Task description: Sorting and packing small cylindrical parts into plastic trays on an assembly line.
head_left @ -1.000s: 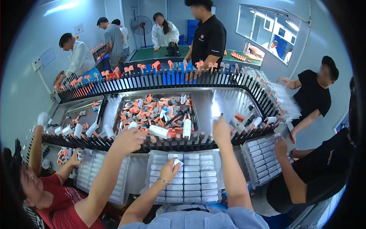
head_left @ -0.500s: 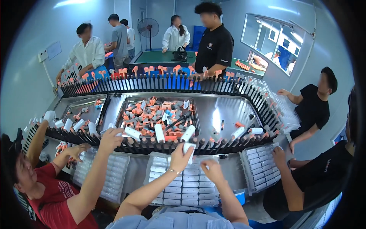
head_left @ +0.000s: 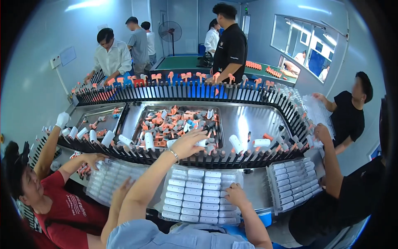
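Observation:
My left hand (head_left: 188, 143) reaches over the near row of posts, its fingers closed round a white plastic shell (head_left: 202, 143). Another white shell (head_left: 171, 143) shows just left of that wrist. Below lies a clear plastic tray (head_left: 166, 218), filled with columns of white shells (head_left: 191, 198). At the tray's right column my right hand (head_left: 236, 195) rests with bent fingers a little apart, touching the pieces there. Nothing plainly held shows in it.
Black posts (head_left: 186, 92) ring the metal table; many carry orange or white parts. A steel pan (head_left: 219, 128) holds jumbled orange and grey pieces. Co-workers' hands work over trays at left (head_left: 120, 174) and right (head_left: 294, 182). Other people stand across the table.
My left hand, which held a white shell over the tray, has moved up to a shell on the posts. My right hand has lowered onto the tray. The view has shifted slightly.

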A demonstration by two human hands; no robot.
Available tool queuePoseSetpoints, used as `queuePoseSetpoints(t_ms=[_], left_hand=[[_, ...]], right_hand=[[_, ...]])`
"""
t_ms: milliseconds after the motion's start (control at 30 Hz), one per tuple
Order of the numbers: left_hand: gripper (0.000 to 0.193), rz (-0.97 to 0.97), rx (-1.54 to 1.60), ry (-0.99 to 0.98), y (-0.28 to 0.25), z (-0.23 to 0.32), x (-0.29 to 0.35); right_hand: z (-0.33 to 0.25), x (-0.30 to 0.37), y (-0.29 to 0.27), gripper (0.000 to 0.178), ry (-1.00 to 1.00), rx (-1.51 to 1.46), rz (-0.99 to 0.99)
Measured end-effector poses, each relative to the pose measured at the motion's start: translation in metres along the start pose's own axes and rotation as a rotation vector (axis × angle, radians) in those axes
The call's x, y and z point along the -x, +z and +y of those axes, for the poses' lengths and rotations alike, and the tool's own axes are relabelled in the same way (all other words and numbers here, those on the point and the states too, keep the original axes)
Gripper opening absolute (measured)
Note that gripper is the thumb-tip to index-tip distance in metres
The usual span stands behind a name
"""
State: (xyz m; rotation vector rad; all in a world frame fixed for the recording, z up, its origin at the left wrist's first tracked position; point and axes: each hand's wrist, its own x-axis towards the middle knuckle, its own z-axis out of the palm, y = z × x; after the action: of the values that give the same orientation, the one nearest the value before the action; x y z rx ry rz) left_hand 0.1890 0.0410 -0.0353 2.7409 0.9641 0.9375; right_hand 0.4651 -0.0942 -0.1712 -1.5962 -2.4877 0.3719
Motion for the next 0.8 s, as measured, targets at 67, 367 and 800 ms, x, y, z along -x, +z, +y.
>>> queuePoseSetpoints(t_ms=[67, 367, 800], left_hand=[[0.041, -0.096, 0.038, -0.071, 0.001, -0.007, -0.001], [0.048, -0.235, -0.243, -0.493, 0.002, -0.022, 0.006], [0.044, 0.492, -0.710, -0.652, -0.013, -0.036, 0.077]], right_hand=[[0.006, -0.002, 0.002, 0.022, 0.012, 0.010, -0.020], [0.013, 0.003, -0.003, 0.028, 0.013, -0.012, -0.050], [0.011, -0.071, -0.112, 0.037, 0.403, -0.348, 0.781]])
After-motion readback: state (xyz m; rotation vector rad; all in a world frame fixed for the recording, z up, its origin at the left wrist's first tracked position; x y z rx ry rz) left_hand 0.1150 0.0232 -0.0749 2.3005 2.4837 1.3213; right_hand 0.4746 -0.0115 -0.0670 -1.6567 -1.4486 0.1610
